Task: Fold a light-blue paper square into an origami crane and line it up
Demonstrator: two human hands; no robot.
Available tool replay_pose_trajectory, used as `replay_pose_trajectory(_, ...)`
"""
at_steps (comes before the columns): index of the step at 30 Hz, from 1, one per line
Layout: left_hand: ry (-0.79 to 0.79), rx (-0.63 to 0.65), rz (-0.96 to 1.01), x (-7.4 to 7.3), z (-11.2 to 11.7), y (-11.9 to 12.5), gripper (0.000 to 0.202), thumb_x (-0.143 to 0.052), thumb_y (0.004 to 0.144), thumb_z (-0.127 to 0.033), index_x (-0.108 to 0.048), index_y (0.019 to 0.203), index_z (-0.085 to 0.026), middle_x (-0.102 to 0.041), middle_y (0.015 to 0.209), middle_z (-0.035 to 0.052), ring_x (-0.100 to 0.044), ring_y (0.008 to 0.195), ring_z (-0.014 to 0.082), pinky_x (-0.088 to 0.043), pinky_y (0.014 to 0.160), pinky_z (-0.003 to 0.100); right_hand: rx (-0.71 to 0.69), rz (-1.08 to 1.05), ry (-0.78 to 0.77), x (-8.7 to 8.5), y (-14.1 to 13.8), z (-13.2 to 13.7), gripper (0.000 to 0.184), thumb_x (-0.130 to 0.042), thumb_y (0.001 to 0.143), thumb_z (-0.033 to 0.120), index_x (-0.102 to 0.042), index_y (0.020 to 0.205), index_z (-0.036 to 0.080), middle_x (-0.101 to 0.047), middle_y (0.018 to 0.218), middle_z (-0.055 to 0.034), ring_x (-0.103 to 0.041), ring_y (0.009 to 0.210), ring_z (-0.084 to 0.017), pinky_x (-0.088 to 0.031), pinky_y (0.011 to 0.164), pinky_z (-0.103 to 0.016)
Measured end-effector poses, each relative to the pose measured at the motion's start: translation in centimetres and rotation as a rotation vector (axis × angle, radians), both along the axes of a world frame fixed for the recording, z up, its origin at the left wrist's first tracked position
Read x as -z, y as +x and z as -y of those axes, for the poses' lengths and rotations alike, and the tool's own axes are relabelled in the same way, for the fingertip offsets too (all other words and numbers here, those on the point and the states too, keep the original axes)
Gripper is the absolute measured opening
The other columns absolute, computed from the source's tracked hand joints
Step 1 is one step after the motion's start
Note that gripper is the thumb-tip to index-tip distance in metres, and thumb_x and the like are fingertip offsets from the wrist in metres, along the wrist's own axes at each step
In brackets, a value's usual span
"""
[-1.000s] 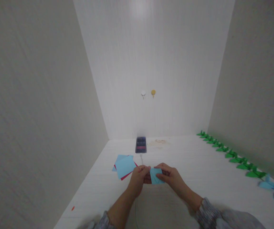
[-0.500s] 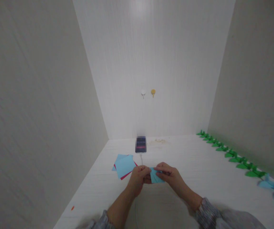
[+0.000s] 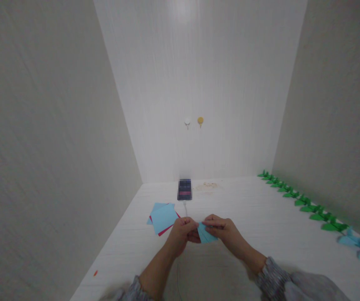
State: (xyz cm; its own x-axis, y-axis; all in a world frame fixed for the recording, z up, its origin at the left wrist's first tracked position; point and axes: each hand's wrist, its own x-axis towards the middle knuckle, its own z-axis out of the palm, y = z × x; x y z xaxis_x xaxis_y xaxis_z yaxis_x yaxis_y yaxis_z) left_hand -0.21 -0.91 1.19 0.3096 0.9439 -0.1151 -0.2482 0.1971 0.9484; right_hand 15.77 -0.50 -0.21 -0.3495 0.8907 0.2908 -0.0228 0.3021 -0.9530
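Between my two hands is a small piece of folded light-blue paper (image 3: 207, 236), with crease lines or layered edges across it. My left hand (image 3: 182, 235) is closed on its left edge, thumb on top and a ring on one finger. From the right, my right hand (image 3: 224, 230) pinches the upper right part, fingers pressed on the paper. The fingers beneath the paper are partly hidden. Just left of my left hand lies a stack of square paper sheets (image 3: 164, 218), light blue on top with red showing below.
A phone (image 3: 184, 190) with a white cable (image 3: 185, 207) leans near the back wall. Green folded-paper pieces (image 3: 305, 203) line the right side, with light-blue ones (image 3: 353, 241) nearer. A small orange scrap (image 3: 95, 273) lies at left. Two hooks (image 3: 200, 120) hang on the wall.
The folded blue paper has tilted slightly and its lower edge sits a little lower. Both hands keep their hold, with only small finger shifts.
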Motion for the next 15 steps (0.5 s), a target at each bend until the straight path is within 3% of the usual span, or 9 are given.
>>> replay_pose_trajectory(15, 0.038, -0.020, 0.007, 0.32, -0.16, 0.08, 0.020, -0.057, 0.057, -0.031, -0.050, 0.058, -0.012, -0.055, 0.051, -0.0002, -0.052, 0.047, 0.0112, -0.043, 0.052, 0.027, 0.061, -0.025, 0.084, -0.33, -0.35, 0.18, 0.017, -0.058, 0.065, 0.031, -0.064, 0.076, 0.021, -0.049, 0.078, -0.0023, -0.045, 0.065, -0.010, -0.036, 0.050, -0.021)
